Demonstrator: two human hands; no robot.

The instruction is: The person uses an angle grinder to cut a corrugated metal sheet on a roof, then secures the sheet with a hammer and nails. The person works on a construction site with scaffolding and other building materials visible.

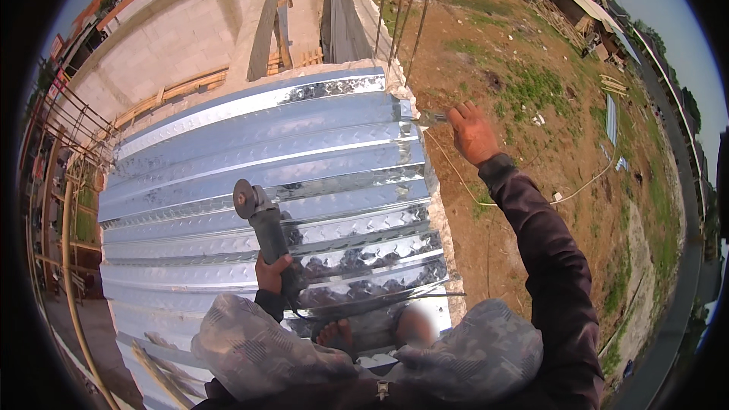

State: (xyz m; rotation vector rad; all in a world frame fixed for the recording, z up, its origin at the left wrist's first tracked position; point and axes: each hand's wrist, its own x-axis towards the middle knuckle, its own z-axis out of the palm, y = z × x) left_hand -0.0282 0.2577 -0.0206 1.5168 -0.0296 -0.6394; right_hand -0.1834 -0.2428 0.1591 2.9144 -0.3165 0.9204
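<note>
My left hand (269, 273) is wrapped round the body of a dark angle grinder (269, 234). The grinder's round disc (244, 199) points away from me, over the ribbed metal decking sheets (190, 205). I cannot make out whether the disc is turning. Out to the right, past the decking's far right corner, my right hand (474, 135) has its fingers closed on a small strip of sheet metal (434, 117). Most of that strip is hidden by the fingers, and its other end reaches towards the decking's edge.
My feet (338, 334) rest on the decking near a dark cable (380, 304). Along its right side runs a rough concrete edge (448, 243), with a drop to brown ground (531, 243). Upright steel bars (406, 15) stand at the far corner. Bamboo poles (70, 258) rise at left.
</note>
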